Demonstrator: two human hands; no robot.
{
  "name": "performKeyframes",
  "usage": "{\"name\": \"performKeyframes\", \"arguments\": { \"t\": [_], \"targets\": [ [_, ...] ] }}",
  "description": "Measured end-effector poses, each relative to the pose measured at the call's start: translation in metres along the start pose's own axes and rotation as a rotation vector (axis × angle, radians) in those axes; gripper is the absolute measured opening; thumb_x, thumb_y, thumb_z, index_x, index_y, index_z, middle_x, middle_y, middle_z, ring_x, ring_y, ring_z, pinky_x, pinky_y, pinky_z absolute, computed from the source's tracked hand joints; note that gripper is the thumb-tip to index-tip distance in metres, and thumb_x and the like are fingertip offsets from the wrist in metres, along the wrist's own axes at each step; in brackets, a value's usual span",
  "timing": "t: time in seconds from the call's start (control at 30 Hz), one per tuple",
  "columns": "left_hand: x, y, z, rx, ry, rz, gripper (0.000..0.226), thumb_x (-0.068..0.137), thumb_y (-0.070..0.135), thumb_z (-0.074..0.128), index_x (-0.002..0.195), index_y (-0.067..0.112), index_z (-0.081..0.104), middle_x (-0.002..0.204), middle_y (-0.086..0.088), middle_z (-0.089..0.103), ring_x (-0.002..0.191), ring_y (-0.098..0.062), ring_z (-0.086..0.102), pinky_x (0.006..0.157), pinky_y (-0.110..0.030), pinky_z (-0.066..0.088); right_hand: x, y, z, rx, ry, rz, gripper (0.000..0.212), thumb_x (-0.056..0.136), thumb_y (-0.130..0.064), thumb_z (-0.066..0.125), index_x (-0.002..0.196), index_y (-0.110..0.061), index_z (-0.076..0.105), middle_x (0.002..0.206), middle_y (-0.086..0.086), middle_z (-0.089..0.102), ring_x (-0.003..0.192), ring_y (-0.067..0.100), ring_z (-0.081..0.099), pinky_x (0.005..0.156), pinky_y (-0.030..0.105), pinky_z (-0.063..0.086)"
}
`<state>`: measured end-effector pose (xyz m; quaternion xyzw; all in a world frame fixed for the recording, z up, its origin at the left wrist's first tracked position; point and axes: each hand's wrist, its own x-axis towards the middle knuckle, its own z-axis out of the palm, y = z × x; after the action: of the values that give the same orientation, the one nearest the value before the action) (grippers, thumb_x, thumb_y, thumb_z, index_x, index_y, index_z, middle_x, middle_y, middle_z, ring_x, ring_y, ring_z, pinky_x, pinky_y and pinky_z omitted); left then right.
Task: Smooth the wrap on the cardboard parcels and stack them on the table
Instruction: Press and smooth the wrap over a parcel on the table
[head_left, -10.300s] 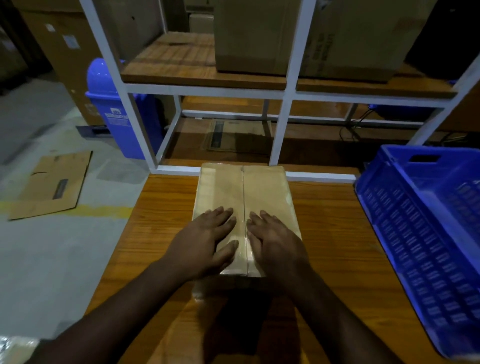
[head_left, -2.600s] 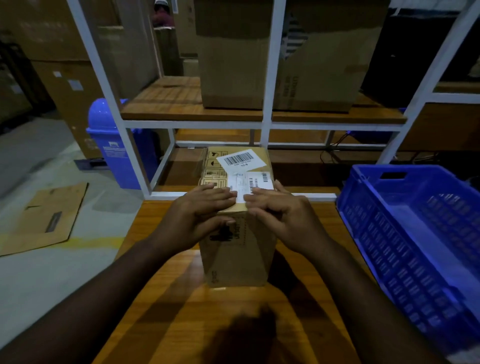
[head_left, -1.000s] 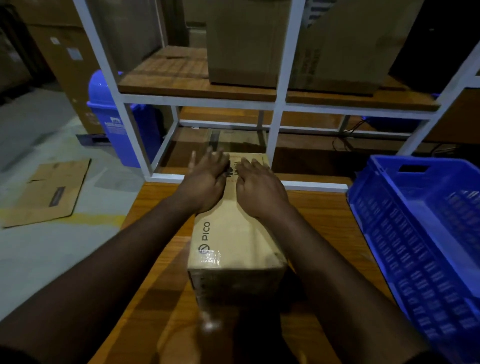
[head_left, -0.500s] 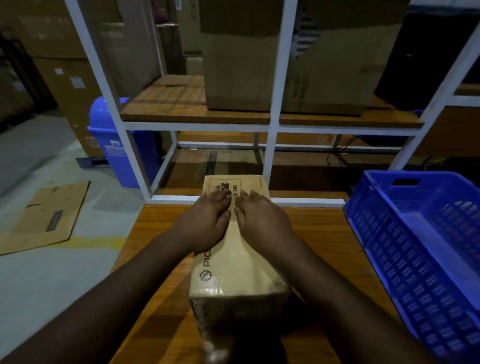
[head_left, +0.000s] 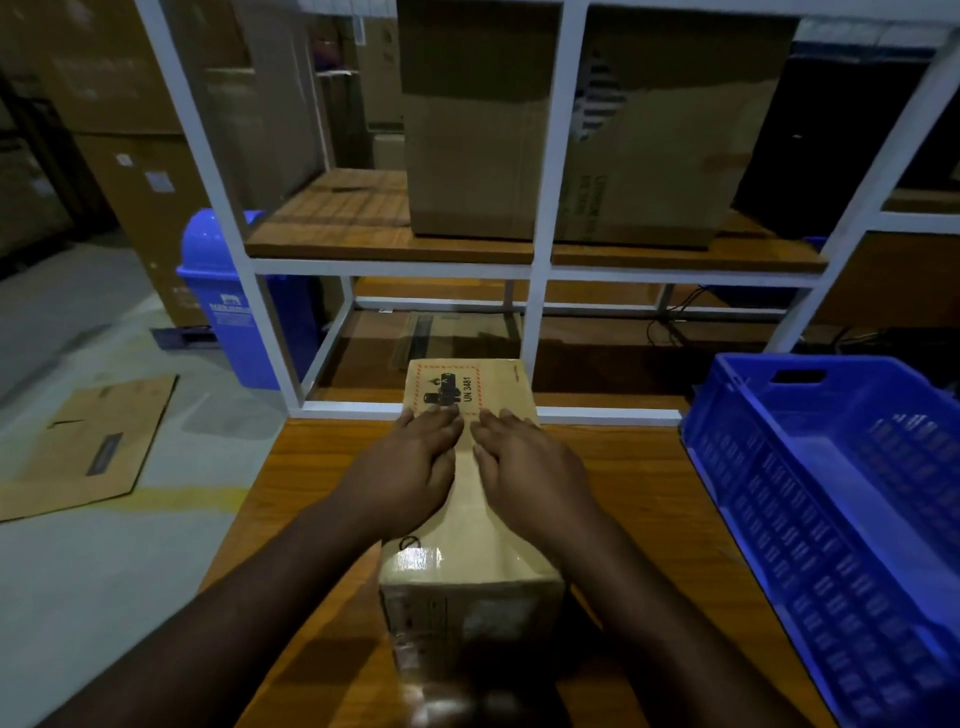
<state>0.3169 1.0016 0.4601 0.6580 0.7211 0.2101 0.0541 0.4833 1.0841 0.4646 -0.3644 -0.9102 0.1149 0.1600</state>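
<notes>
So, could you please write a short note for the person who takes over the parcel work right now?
Left hand and right hand: both flat, fingers straight, pressing side by side on top of the wrapped parcel.
The parcel lies lengthwise on the wooden table, with the blue crate to its right.
Done: smoothing of the top is under way.
Left: finish smoothing it; no stack is visible yet.

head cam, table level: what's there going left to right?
Flattened cardboard on the floor → left hand → right hand, both flat on the wrapped parcel → blue crate.
</notes>
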Motion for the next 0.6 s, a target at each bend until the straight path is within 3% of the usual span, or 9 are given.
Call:
{"name": "performKeyframes", "arguments": {
  "t": [0.1, 0.23, 0.3, 0.47, 0.6],
  "targets": [
    [0.006, 0.009, -0.006, 0.006, 0.025, -0.019, 0.048, 0.108, 0.031, 0.042, 0.156, 0.022, 0.041, 0.165, 0.002, 0.035, 0.153, -0.013, 0.026, 0.121, -0.025, 0.011, 0.003, -0.003, -0.011, -0.011, -0.046, -0.019, 0.046, 0.111, -0.037, 0.042, 0.155, -0.025, 0.047, 0.163, -0.005, 0.043, 0.152, 0.018, 0.035, 0.121, 0.041, 0.033],
    [-0.009, 0.009, -0.014, -0.026, 0.023, -0.028, 0.037, 0.103, 0.035, 0.054, 0.138, 0.030, 0.061, 0.153, 0.009, 0.051, 0.146, -0.020, 0.041, 0.115, -0.038, 0.038, -0.011, -0.001, -0.015, 0.061, -0.031, 0.029, 0.036, 0.106, -0.040, 0.053, 0.140, -0.031, 0.058, 0.145, -0.005, 0.060, 0.134, 0.020, 0.055, 0.101, 0.041, 0.052],
    [-0.013, 0.007, -0.009, -0.066, 0.026, -0.059, 0.037, 0.103, 0.035, 0.055, 0.139, 0.030, 0.061, 0.154, 0.011, 0.049, 0.148, -0.020, 0.038, 0.117, -0.034, 0.032, -0.019, 0.002, -0.007, 0.067, -0.038, 0.050, 0.041, 0.107, -0.042, 0.050, 0.146, -0.030, 0.057, 0.153, -0.006, 0.054, 0.142, 0.018, 0.047, 0.109, 0.041, 0.046],
    [-0.012, 0.016, -0.009, -0.045, -0.030, -0.033, 0.048, 0.107, 0.038, 0.047, 0.153, 0.025, 0.045, 0.164, 0.009, 0.035, 0.140, 0.002, 0.014, 0.113, -0.025, 0.013, -0.013, 0.001, -0.014, 0.055, -0.098, 0.043, 0.046, 0.111, -0.041, 0.041, 0.155, -0.029, 0.048, 0.164, -0.004, 0.042, 0.151, 0.018, 0.035, 0.118, 0.040, 0.038],
    [-0.031, 0.011, -0.019, -0.114, -0.107, 0.069, 0.045, 0.108, 0.036, 0.043, 0.153, 0.029, 0.042, 0.164, 0.013, 0.030, 0.152, -0.003, 0.014, 0.124, -0.031, 0.003, -0.032, 0.007, -0.025, 0.110, -0.083, 0.006, 0.042, 0.106, -0.042, 0.053, 0.147, -0.032, 0.056, 0.156, -0.008, 0.052, 0.144, 0.017, 0.045, 0.113, 0.040, 0.044]
  ]
}}
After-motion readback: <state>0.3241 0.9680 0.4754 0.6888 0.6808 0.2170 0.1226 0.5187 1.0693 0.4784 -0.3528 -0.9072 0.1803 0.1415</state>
